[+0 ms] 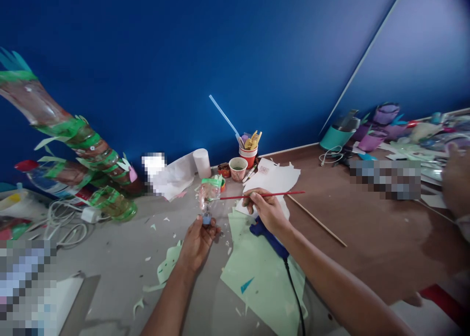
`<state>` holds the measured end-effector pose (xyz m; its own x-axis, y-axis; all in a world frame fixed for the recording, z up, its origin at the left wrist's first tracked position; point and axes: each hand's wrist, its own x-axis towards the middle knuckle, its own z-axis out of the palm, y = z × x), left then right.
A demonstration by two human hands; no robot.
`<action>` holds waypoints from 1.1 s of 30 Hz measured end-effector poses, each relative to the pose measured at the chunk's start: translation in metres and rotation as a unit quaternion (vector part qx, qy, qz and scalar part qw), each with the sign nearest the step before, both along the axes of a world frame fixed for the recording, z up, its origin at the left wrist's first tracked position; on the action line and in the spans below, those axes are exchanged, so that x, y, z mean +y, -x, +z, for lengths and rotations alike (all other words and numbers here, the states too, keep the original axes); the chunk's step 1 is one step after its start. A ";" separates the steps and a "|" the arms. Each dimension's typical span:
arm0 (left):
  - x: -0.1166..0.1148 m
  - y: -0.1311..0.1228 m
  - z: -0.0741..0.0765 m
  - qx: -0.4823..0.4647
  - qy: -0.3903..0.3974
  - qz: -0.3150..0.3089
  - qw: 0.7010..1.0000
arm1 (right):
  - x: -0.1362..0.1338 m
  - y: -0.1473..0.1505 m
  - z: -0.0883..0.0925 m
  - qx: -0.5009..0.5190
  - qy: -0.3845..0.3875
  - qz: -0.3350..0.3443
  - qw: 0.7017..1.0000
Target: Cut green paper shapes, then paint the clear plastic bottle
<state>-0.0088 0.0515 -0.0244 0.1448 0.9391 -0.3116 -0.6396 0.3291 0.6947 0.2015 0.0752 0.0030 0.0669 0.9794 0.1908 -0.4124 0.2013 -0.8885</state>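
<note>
My left hand (198, 240) grips a small clear plastic bottle piece (204, 195) by its blue cap, cap end down. A green band runs around the upper rim of the piece, and its wall looks partly tinted reddish. My right hand (266, 208) pinches a thin red paintbrush (282, 194), held nearly level. The brush tip reaches the side of the bottle piece; whether it touches is too small to tell. Below my right hand lies a blue glue gun (273, 240) on green paper (257, 287). A wooden stick (319, 222) rests to the right.
By the wall stand a paper cup (238, 169), a cup of plastic cutlery (248, 156) and a white roll (201, 163). A bottle-built trunk (84, 143) leans at left, near a white cable (68, 223). Another person's hand (455, 179) shows at far right beside craft pieces.
</note>
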 end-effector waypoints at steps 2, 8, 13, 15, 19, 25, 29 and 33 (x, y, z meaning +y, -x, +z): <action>0.000 0.001 0.000 -0.005 0.004 -0.013 1.000 | 0.002 -0.001 -0.001 0.009 -0.003 -0.028 1.000; 0.000 0.002 0.001 -0.028 0.013 -0.033 0.999 | 0.005 -0.004 -0.003 0.027 0.007 0.000 1.000; 0.000 0.004 0.003 -0.048 0.020 -0.049 0.997 | 0.005 -0.005 -0.001 0.031 0.011 -0.037 0.999; 0.000 0.005 0.002 -0.050 0.018 -0.053 0.997 | 0.005 -0.005 -0.001 0.028 0.012 -0.021 0.999; 0.000 0.004 0.000 -0.044 0.014 -0.058 0.997 | 0.005 -0.005 -0.003 0.021 0.005 -0.014 1.000; 0.000 0.002 -0.001 -0.025 -0.005 -0.053 0.998 | 0.005 -0.004 -0.004 0.043 0.009 -0.026 0.999; -0.001 -0.001 0.001 0.002 -0.019 -0.030 0.999 | 0.004 -0.003 -0.003 0.036 0.008 -0.039 0.999; -0.001 -0.003 0.001 0.012 -0.024 -0.014 1.000 | 0.004 -0.004 -0.001 0.044 0.008 -0.060 0.997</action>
